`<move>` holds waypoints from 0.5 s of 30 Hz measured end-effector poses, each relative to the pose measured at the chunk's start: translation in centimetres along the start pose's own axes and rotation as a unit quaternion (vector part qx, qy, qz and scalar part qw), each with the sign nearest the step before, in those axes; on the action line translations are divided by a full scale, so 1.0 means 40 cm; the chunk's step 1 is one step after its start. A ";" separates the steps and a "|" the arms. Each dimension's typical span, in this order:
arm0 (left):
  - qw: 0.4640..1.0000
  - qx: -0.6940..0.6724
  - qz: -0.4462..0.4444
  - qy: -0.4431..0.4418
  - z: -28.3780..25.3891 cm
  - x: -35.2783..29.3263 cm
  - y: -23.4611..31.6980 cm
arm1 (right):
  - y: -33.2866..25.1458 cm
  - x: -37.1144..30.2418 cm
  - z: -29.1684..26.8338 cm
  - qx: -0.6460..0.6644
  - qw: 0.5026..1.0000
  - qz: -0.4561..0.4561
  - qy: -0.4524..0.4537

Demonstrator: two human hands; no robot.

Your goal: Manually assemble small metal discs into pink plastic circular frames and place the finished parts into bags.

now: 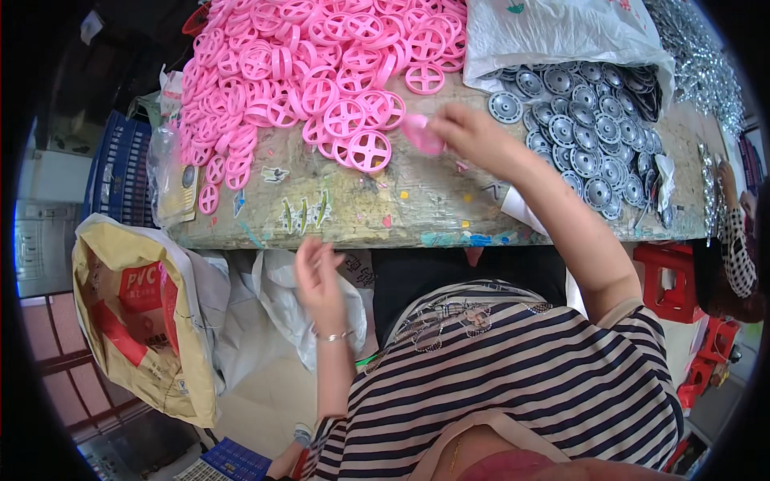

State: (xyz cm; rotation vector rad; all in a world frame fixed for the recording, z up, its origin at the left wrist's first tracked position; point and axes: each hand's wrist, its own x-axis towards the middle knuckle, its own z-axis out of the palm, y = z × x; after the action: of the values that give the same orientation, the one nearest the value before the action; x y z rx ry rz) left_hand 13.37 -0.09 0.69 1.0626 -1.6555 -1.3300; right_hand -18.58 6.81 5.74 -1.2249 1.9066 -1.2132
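My right hand (467, 135) pinches a pink plastic wheel (420, 136), blurred by motion, above the worn tabletop. A large heap of pink spoked wheels (345, 116) lies just left of it. Farther right, a pile of grey ridged discs (589, 132) spills from a white sack (561, 36). At the table's front edge, my left hand (318, 279) is raised with its fingers partly stretched and slightly blurred; nothing shows in it. Beyond its fingertips lie a few small green-and-white cutouts (306, 213) on the table.
An open paper sack (144, 321) stands at the left below the table (377, 220), beside a white plastic bag (281, 301). Blue boxes (120, 172) are stacked at the far left. Silver tinsel (698, 60) and another person's arm (736, 240) are on the right, near red stools (667, 280).
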 end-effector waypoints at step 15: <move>0.918 -0.263 -0.165 -0.248 0.341 0.094 0.056 | 0.220 -0.028 -0.127 -0.436 0.864 -0.112 0.224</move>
State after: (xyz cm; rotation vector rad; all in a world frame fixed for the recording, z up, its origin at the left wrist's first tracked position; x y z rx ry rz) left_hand -0.84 1.62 0.64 0.7252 -1.3397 -2.2594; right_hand -25.72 11.31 -0.02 -1.7499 2.9055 -0.7577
